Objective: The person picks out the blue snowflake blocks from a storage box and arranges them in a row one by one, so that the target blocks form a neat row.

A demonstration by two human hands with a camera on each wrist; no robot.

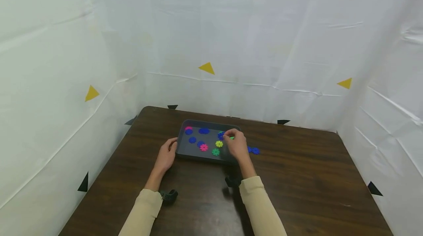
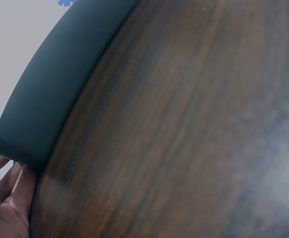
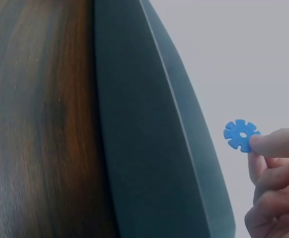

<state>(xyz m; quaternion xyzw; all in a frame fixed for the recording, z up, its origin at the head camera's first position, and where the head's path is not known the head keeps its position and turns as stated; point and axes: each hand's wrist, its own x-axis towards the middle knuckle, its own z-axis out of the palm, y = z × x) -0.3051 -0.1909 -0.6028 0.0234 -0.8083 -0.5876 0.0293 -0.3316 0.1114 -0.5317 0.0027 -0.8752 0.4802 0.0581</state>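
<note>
A dark grey tray (image 1: 195,155) lies on the table with several notched plastic discs in it: blue, pink, green and yellow. My left hand (image 1: 166,154) holds the tray's left side near the front corner; in the left wrist view its fingers (image 2: 23,193) bend round that corner. Over the tray's right part, my right hand (image 1: 237,145) pinches a blue notched disc (image 3: 241,135) between thumb and finger. The disc's central hole and edge slots show clearly in the right wrist view. Part of the tray's right end is hidden behind the right hand.
Blue discs (image 1: 255,151) lie on the brown wooden table (image 1: 314,177) just right of the tray. In the tray are a yellow disc (image 1: 219,143), a pink disc (image 1: 203,148) and a green disc (image 1: 216,152). A white sheet (image 1: 248,45) with coloured triangles surrounds the table.
</note>
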